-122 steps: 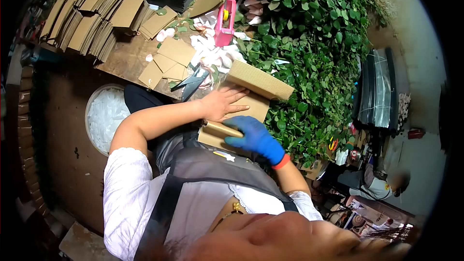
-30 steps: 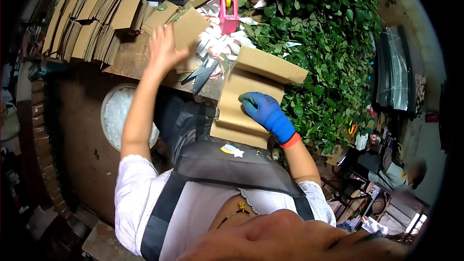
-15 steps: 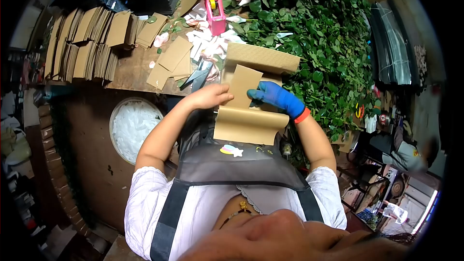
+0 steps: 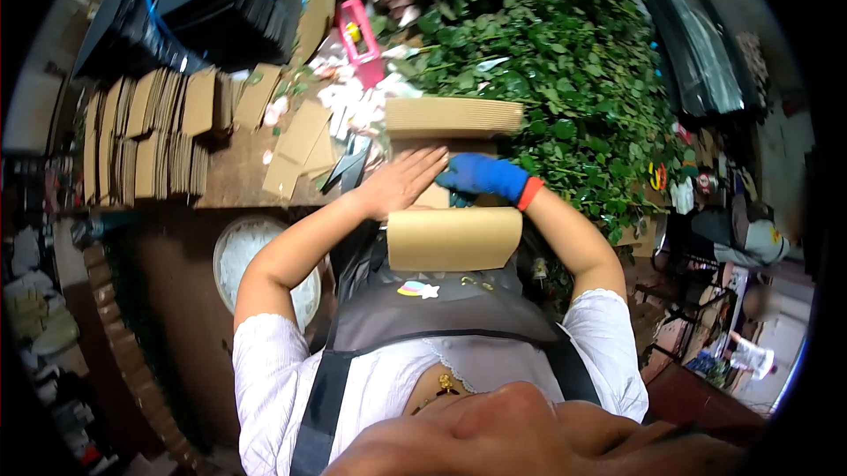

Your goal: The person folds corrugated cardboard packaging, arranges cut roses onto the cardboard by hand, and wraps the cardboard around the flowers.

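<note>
A brown sheet of corrugated cardboard lies in front of my body, with its ribbed far end [image 4: 454, 116] curled up and its smooth near end [image 4: 454, 239] curled over. Between these ends my bare left hand [image 4: 408, 180] is laid flat, palm down, fingers stretched out. My right hand [image 4: 485, 178], in a blue glove with an orange cuff, rests beside it with fingertips and thumb on the cardboard, partly shadowed. A small cardboard piece [image 4: 435, 197] shows under the hands, mostly covered. Scissors [image 4: 350, 164] lie left of the sheet.
Stacked cardboard pieces [image 4: 152, 136], loose cardboard [image 4: 298, 142], petals and a pink tape dispenser [image 4: 362, 48] are on the table. Leafy stems [image 4: 573, 105] heap up at the right. A tub of white pieces [image 4: 236, 255] stands below. Another person [image 4: 757, 242] is far right.
The left hand went to the loose cardboard and came back to the sheet, where a small piece now lies. Both hands have since moved together over it.
</note>
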A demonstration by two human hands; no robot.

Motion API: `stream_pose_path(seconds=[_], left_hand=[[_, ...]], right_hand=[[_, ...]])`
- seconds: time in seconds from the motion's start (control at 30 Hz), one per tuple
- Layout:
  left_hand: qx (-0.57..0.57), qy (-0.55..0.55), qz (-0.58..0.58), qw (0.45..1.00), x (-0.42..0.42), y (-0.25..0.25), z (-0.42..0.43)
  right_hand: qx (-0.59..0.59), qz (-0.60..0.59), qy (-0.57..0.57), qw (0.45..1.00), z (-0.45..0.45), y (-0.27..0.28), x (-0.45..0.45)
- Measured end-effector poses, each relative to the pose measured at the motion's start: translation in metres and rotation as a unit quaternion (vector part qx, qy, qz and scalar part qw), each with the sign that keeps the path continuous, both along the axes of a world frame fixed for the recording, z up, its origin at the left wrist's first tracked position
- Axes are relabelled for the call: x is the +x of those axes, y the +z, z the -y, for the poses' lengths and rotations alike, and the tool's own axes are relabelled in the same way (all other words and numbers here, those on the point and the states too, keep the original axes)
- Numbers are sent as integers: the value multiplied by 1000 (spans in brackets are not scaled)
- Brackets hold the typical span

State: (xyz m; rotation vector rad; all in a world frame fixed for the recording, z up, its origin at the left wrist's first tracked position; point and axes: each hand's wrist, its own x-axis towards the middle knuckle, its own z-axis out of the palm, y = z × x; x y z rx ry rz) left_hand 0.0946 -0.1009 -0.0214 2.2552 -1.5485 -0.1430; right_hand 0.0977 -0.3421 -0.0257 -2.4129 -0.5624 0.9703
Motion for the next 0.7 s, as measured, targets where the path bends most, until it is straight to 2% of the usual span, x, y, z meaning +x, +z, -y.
stream_pose_path(seconds=[0.07, 0.1, 0.13, 0.2, 0.27, 0.33, 0.37, 0.4, 0.47, 0.5, 0.6, 0.63, 0.67, 0.7], left_hand=[[28, -8, 17, 999, 2, -1, 1], [38, -19, 30, 999, 3, 2, 2], [68, -26, 77, 994, 5, -6, 2], [42, -32, 29, 998, 7, -9, -1], [49, -36, -5, 998, 6, -1, 0], [62, -43, 1, 997, 7, -6, 0], [71, -48, 3, 996, 8, -1, 1], [80, -47, 18, 995, 7, 2, 1], [90, -42, 13, 995, 8, -7, 0], [98, -48, 7, 994, 9, -6, 1], [81, -48, -3, 996, 8, -2, 1], [67, -31, -60, 995, 5, 3, 2], [66, -47, 51, 995, 5, 8, 1], [41, -15, 66, 997, 0, 5, 0]], right_hand=[[-106, 84, 30, 990, -6, 37, -10], [-128, 118, 1, 985, -11, 44, -15], [-152, 110, 22, 982, -16, 69, -19], [90, 112, 23, 989, -11, 100, -39], [153, 123, 85, 977, -13, 109, -68], [10, 260, 105, 960, -41, 79, -93], [-36, 331, 73, 940, -56, 55, -100], [-44, 349, 70, 934, -57, 72, -106], [18, 376, 7, 926, -58, 62, -111], [28, 388, 21, 921, -55, 66, -109], [319, 289, 0, 903, -39, 54, -93], [370, 145, -68, 915, -28, 79, -80], [347, 173, -77, 918, -14, 102, -54], [348, 255, -105, 896, -2, 107, -22]])
